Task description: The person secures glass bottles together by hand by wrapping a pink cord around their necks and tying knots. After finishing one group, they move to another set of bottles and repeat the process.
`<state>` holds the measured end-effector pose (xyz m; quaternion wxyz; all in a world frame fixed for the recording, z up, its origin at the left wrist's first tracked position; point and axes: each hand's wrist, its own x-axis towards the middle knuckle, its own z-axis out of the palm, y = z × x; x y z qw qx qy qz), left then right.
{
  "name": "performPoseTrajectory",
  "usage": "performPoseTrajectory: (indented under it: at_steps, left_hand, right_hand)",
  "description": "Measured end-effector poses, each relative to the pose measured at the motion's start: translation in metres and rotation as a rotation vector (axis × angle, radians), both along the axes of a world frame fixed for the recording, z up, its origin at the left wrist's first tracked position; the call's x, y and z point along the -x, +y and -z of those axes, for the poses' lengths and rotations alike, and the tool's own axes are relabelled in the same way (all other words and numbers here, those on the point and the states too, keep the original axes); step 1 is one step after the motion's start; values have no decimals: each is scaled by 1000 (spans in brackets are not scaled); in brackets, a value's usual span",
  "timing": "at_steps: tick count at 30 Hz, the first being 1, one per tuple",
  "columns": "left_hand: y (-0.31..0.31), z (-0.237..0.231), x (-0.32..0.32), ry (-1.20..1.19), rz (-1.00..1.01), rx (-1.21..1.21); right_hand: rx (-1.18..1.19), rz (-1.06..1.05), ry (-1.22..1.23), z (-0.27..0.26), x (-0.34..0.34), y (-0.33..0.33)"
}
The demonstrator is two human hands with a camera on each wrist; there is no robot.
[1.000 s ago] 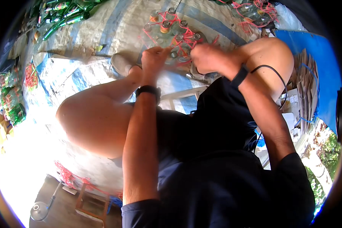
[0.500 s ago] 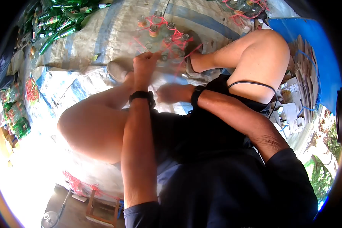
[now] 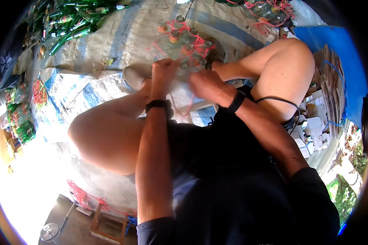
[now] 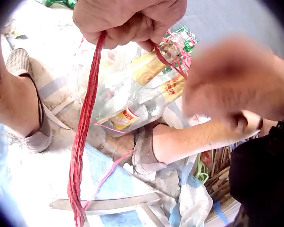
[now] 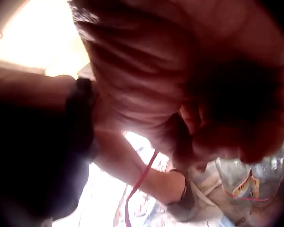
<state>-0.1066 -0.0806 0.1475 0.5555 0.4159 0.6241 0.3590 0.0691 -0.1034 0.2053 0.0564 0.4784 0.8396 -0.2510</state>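
A cluster of clear glass bottles, bound with thin red string, stands on the ground between the feet. My left hand is beside its near left edge. In the left wrist view, the fingers of my left hand curl round a red string that hangs down, while another strand runs to a bottle neck. My right hand, blurred, is at the cluster's near side. Up close, my right hand shows bent fingers; shadow hides whether they hold anything. Red string hangs below it.
Green bottles lie at the upper left. More string-tied bottles are at the upper right, above a blue panel and stacked cardboard. A wooden frame lies between the legs.
My right hand went from the right side of the bottles back toward the lap, and is now forward again near them. My left hand has stayed beside the bottles.
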Motion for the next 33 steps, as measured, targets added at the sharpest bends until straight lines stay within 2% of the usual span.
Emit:
performPoseTrajectory:
  at_steps: [2,3,5,6,7,9,10,12,15,18,22,24,31,33]
  left_hand:
    - [0,3,3,12,1,-10]
    - [0,4,3,21,4,-20]
    - [1,3,5,31,-4,19]
    - [2,2,7,39,-11,59]
    - [2,1,9,44,-11,59]
    - [2,-3,10,304,29,-128]
    - [3,-6,10,306,31,-126]
    - [5,-9,10,470,43,-160]
    - [6,-9,8,572,38,-269]
    - [7,-16,4,664,0,-229]
    - [6,-27,4,638,9,-208]
    - [9,-25,10,637,105,-347]
    - [22,-20,20,640,182,-328]
    - [24,-16,21,703,205,-402]
  right_hand:
    - [29,229,134,-29,-1,23]
    - [28,228,135,-24,-3,28]
    - [-282,318,312,-11,-7,39]
    - [-215,338,282,-7,-10,42]
    - [-214,339,287,-2,-12,43]
    - [-214,324,239,2,-15,41]
    - [-212,326,241,2,-16,40]
    - [-166,291,242,0,-18,38]
    - [-189,248,257,8,-24,38]
    - [-186,259,257,12,-25,39]
    - [-231,257,275,16,-25,38]
    - [-217,261,267,18,-26,38]
    - [-176,287,272,20,-28,37]
    - [-273,292,273,24,-29,35]
